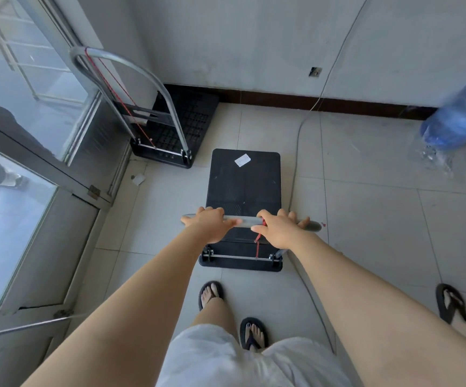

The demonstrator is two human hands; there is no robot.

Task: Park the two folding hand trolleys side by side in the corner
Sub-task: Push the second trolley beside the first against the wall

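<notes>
One folding trolley, with a black slatted deck and an upright silver handle with a red cord, stands in the corner against the back wall beside the glass door. A second trolley, with a black deck bearing a white sticker, stands on the tiles right in front of me, to the right of and behind the first. Its silver handle bar is gripped by my left hand and my right hand, one on each side of a red cord tied to the bar.
A glass door with a metal frame runs along the left. A grey cable trails down the back wall onto the floor beside the second trolley. A blue water bottle in clear plastic lies at right. Another person's sandalled foot is at lower right.
</notes>
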